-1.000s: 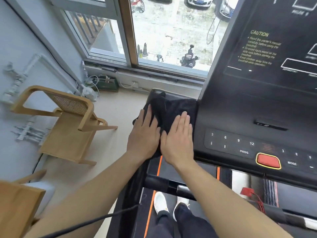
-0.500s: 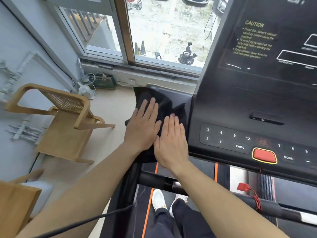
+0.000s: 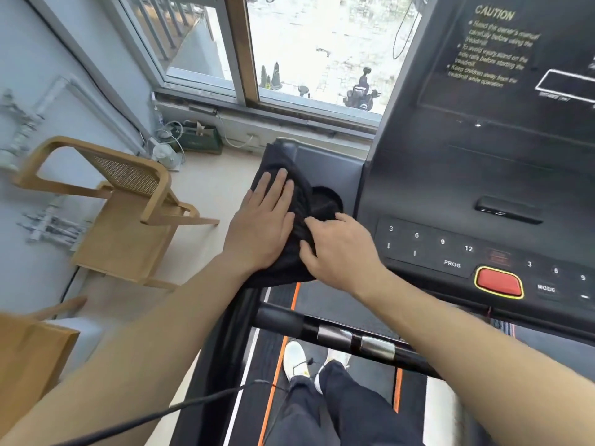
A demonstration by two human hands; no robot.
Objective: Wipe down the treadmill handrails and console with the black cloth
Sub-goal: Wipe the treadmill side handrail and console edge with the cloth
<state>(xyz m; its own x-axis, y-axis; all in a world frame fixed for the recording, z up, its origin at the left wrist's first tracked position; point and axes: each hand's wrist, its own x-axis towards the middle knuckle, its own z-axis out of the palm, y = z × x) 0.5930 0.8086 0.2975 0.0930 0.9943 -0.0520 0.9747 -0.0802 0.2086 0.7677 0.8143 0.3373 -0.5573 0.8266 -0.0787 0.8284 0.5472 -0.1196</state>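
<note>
The black cloth (image 3: 297, 201) lies bunched on the grey left wing of the treadmill console (image 3: 328, 162), partly over its round cup recess. My left hand (image 3: 262, 225) presses flat on the cloth's left side with straight fingers. My right hand (image 3: 341, 252) pinches a fold of the cloth beside the left hand, fingers curled into the fabric. The dark console panel (image 3: 483, 175) with its keypad and red stop button (image 3: 499, 281) stretches to the right. A black handrail bar (image 3: 338, 336) with metal sensor plates crosses below my arms.
A wooden chair (image 3: 122, 217) stands on the floor to the left of the treadmill. A window (image 3: 289, 53) and a sill with cables are ahead. My feet in white shoes (image 3: 296, 358) stand on the belt. A black cable (image 3: 180, 410) runs across the lower left.
My right hand went from lying flat on the cloth to curling and pinching it. The cloth has bunched up and shifted left, baring more of the grey wing and the recess.
</note>
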